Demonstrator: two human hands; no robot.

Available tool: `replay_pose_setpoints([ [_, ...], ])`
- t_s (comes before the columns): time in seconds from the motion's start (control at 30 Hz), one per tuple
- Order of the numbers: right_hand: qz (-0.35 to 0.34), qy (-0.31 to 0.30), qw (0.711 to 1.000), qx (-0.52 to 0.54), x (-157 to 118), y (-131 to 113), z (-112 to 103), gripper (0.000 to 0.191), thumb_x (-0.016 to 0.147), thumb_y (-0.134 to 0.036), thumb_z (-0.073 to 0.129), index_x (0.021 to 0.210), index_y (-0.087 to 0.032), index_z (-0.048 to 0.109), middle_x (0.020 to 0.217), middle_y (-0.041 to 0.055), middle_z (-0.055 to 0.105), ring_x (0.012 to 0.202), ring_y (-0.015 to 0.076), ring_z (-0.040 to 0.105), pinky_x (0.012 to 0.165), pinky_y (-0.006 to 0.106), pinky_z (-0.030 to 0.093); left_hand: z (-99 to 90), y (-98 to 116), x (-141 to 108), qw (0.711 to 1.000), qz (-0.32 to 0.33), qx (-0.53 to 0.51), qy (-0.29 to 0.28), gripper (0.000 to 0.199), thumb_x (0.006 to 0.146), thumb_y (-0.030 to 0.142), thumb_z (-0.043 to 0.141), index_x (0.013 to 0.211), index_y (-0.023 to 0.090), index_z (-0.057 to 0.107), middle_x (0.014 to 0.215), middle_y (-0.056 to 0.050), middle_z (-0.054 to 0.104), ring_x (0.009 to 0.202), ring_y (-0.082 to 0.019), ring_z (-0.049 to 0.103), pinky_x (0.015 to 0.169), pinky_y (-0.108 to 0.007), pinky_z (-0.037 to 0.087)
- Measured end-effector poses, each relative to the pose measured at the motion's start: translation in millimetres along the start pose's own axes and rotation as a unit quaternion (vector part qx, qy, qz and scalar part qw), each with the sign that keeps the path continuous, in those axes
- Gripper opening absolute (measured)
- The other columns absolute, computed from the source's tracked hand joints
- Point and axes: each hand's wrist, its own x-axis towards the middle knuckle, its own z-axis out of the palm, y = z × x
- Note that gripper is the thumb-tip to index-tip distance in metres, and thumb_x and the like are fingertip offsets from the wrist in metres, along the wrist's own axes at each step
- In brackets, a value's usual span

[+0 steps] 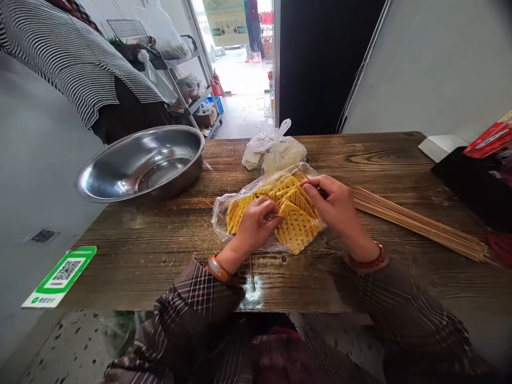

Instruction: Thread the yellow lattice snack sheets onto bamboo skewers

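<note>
Yellow flat pieces with rows of slits (296, 226), some kind of sheet food, lie piled on a clear plastic bag (219, 216) at the middle of the wooden table. My left hand (258, 221) is closed at the pile, thumb and fingers pinching the edge of one yellow piece. At the pile's right side, my right hand (330, 200) pinches a thin wooden skewer (302, 172), whose end sticks out up and left past the fingertips. The skewer's other end is hidden by the hand. A bundle of bamboo skewers (416, 221) lies to the right.
Behind the pile sits a tied plastic bag (276, 152) with pale contents. A large steel basin (146, 165) stands at the table's left. A black box (460, 176) with red packets is at the right; a QR card (62, 277) lies front left. A person in stripes (80, 61) stands beyond the basin.
</note>
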Motion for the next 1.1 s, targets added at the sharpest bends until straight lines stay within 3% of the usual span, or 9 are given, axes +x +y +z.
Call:
replay_pose_setpoints([
  [0.13,-0.026,-0.081,0.996,-0.034,-2,0,3,0.018,0.093,-0.037,0.06,0.094,-0.024,0.073,0.089,0.0044,0.072,0.083,0.0213,0.065,0.076,0.036,0.05,-0.6,7,-2,0.998,0.004,-0.059,0.006,0.011,0.081,0.02,0.064,0.074,0.02,0.056,0.086,-0.004,0.063,0.085,-0.017,0.058,0.08,-0.032,0.047],
  [0.27,-0.037,-0.164,0.985,-0.042,-4,-1,5,0.02,0.088,-0.041,0.067,0.096,-0.023,0.072,0.097,0.0052,0.072,0.086,0.0217,0.065,0.076,0.036,0.048,-2.2,12,-6,0.99,-0.064,-0.124,-0.012,0.01,0.084,0.025,0.062,0.078,0.02,0.056,0.07,0.003,0.056,0.064,-0.011,0.049,0.062,-0.024,0.041],
  [0.47,0.0,-0.235,0.971,0.039,-4,-2,7,0.024,0.084,-0.043,0.072,0.083,-0.019,0.071,0.067,-0.002,0.059,0.057,0.0112,0.047,0.055,0.026,0.037,-14.6,5,-5,0.96,-0.113,-0.258,-0.01,0.02,0.08,0.032,0.07,0.084,0.019,0.055,0.065,0.005,0.054,0.058,-0.009,0.046,0.054,-0.022,0.035],
  [0.6,0.003,-0.249,0.966,0.069,-5,-7,11,0.03,0.08,-0.047,0.074,0.084,-0.018,0.071,0.064,-0.0034,0.054,0.054,0.0097,0.04,0.05,0.025,0.031,-21.5,2,-3,0.942,-0.124,-0.311,0.009,0.028,0.077,0.037,0.076,0.088,0.018,0.059,0.071,0.002,0.063,0.063,-0.01,0.054,0.058,-0.022,0.039],
  [0.8,0.01,-0.207,0.978,0.033,-11,-15,18,0.023,0.08,-0.042,0.074,0.08,-0.019,0.069,0.058,-0.0054,0.051,0.054,0.0098,0.04,0.053,0.025,0.031,-22.6,3,-1,0.933,-0.125,-0.336,0.037,0.029,0.072,0.032,0.081,0.092,0.018,0.066,0.082,-0.001,0.07,0.074,-0.012,0.063,0.068,-0.023,0.048],
  [0.87,0.033,-0.177,0.982,0.054,-12,-16,19,0.021,0.082,-0.041,0.072,0.077,-0.02,0.069,0.058,-0.0051,0.051,0.053,0.0099,0.041,0.051,0.025,0.03,-23.4,3,0,0.91,-0.135,-0.388,0.056,0.033,0.07,0.032,0.083,0.094,0.017,0.067,0.086,-0.002,0.071,0.079,-0.012,0.065,0.071,-0.022,0.049],
  [0.93,0.067,-0.13,0.985,0.093,-11,-15,19,0.022,0.081,-0.043,0.073,0.078,-0.021,0.069,0.06,-0.0041,0.054,0.053,0.0108,0.043,0.049,0.025,0.032,-24.4,3,1,0.862,-0.163,-0.475,0.062,0.039,0.071,0.036,0.083,0.102,0.017,0.067,0.093,-0.003,0.072,0.081,-0.012,0.066,0.071,-0.022,0.051],
  [1.03,0.113,-0.067,0.976,0.174,-9,-13,19,0.026,0.078,-0.047,0.074,0.085,-0.022,0.071,0.069,-0.001,0.064,0.059,0.0144,0.054,0.053,0.027,0.043,-23.6,3,2,0.783,-0.207,-0.586,0.023,0.047,0.075,0.043,0.08,0.112,0.018,0.067,0.102,-0.007,0.074,0.082,-0.014,0.068,0.069,-0.024,0.053],
  [1.1,0.128,-0.049,0.967,0.216,-9,-13,20,0.027,0.078,-0.047,0.075,0.089,-0.023,0.071,0.078,0.0008,0.069,0.066,0.0166,0.06,0.059,0.029,0.05,-19.8,3,1,0.76,-0.21,-0.615,-0.018,0.049,0.073,0.043,0.082,0.111,0.017,0.068,0.107,-0.009,0.074,0.089,-0.018,0.07,0.072,-0.026,0.055],
])
